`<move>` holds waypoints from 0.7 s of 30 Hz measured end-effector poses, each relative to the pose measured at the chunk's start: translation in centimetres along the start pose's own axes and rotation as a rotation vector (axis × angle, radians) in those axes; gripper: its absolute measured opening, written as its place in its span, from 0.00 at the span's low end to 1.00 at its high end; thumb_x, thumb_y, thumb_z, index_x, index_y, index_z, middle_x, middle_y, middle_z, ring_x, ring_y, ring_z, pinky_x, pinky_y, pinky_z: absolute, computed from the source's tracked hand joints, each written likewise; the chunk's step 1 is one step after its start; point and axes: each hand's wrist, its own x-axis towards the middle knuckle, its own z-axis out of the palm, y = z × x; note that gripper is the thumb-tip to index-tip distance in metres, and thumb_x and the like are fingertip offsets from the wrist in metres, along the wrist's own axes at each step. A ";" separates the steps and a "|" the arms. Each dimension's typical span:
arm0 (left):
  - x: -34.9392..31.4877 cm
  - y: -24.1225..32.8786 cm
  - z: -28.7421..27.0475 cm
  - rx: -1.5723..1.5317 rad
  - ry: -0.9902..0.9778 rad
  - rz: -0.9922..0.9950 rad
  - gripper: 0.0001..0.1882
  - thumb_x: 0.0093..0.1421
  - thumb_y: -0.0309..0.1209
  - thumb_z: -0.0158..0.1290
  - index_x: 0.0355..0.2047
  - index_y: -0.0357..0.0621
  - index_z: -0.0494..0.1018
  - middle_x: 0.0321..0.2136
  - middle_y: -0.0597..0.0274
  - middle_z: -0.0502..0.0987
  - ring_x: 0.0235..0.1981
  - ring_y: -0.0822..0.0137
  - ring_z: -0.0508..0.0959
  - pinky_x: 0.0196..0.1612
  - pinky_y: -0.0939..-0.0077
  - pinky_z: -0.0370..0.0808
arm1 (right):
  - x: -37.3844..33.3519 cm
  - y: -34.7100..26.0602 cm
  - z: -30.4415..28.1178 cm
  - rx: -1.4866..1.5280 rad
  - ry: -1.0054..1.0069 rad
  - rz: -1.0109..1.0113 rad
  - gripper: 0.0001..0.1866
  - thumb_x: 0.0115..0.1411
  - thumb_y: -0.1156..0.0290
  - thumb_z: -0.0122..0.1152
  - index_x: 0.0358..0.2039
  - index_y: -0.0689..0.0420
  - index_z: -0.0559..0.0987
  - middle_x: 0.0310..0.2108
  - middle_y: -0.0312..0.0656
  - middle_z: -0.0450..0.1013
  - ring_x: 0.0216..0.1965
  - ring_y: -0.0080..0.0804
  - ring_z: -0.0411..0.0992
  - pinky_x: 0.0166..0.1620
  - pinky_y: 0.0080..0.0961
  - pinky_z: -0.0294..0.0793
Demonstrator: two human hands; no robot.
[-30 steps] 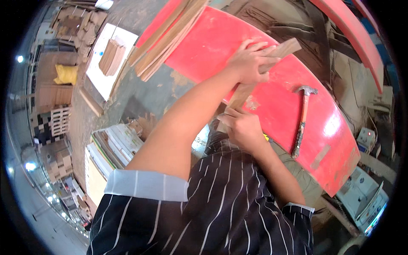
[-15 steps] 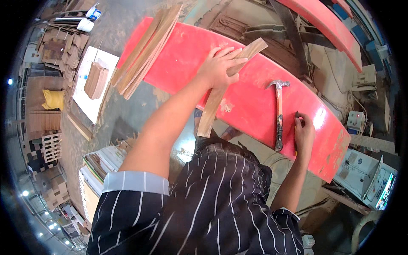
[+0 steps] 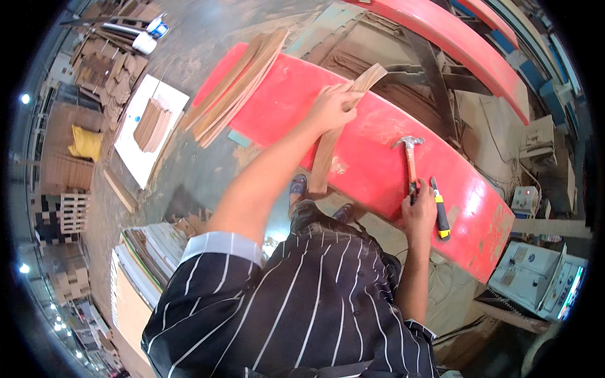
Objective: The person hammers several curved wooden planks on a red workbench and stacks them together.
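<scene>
Right hand (image 3: 419, 213): fingers round hammer (image 3: 411, 160). Left of hammer, left hand (image 3: 333, 109): fingers clamp wood strip (image 3: 325, 157). Knife (image 3: 440, 211) right of hammer.

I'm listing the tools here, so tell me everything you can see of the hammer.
The hammer has a grey, metal-looking claw head and a slim handle, reddish-brown near the head, dark lower down. The right hand grips the lower handle, hiding its end. It is over the red board, head away from the person; whether they touch is unclear.

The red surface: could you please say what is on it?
Wooden strips, a knife, the hammer in the right hand, and the plank in the left hand; what they cover is hidden.
</scene>
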 end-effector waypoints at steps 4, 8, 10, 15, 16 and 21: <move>1.1 0.2 0.4 0.029 0.076 -0.016 0.30 0.66 0.44 0.68 0.70 0.59 0.86 0.75 0.49 0.80 0.75 0.45 0.77 0.79 0.41 0.67 | -0.2 0.0 -2.0 -0.065 0.040 0.100 0.28 0.66 0.76 0.65 0.67 0.62 0.81 0.49 0.63 0.86 0.48 0.66 0.85 0.52 0.57 0.84; 0.5 -0.6 -0.7 0.109 0.022 0.015 0.34 0.68 0.47 0.67 0.74 0.61 0.83 0.78 0.52 0.76 0.78 0.45 0.73 0.82 0.41 0.63 | 0.4 -1.6 -5.4 0.008 -0.090 0.204 0.30 0.68 0.72 0.69 0.71 0.62 0.81 0.38 0.48 0.83 0.37 0.41 0.83 0.43 0.42 0.83; 0.0 -1.2 -0.6 0.147 -0.011 0.012 0.35 0.68 0.48 0.66 0.75 0.62 0.81 0.80 0.54 0.73 0.80 0.46 0.70 0.84 0.41 0.61 | 0.7 -2.3 -6.3 0.181 -0.189 0.249 0.26 0.75 0.69 0.71 0.70 0.62 0.82 0.32 0.38 0.77 0.32 0.24 0.75 0.37 0.29 0.78; 0.0 -0.4 -0.7 0.181 -0.059 -0.019 0.36 0.68 0.48 0.64 0.77 0.65 0.80 0.82 0.58 0.70 0.83 0.50 0.66 0.86 0.43 0.55 | 2.5 -6.1 -6.4 0.557 -0.612 0.341 0.22 0.84 0.66 0.65 0.72 0.63 0.82 0.32 0.32 0.77 0.29 0.17 0.73 0.32 0.22 0.73; 0.0 -0.6 -0.7 0.183 -0.058 -0.024 0.35 0.69 0.49 0.64 0.77 0.67 0.79 0.83 0.59 0.70 0.83 0.53 0.65 0.86 0.44 0.54 | 3.5 -7.0 -5.6 0.563 -0.674 0.326 0.23 0.84 0.66 0.65 0.72 0.64 0.82 0.32 0.33 0.78 0.29 0.17 0.73 0.32 0.23 0.73; -0.1 -0.8 -0.8 0.150 -0.041 -0.017 0.34 0.69 0.47 0.63 0.76 0.68 0.80 0.82 0.59 0.70 0.82 0.58 0.68 0.87 0.45 0.53 | 7.2 -9.3 -1.9 0.532 -0.866 0.141 0.26 0.85 0.70 0.61 0.80 0.53 0.79 0.32 0.30 0.72 0.34 0.18 0.70 0.40 0.22 0.76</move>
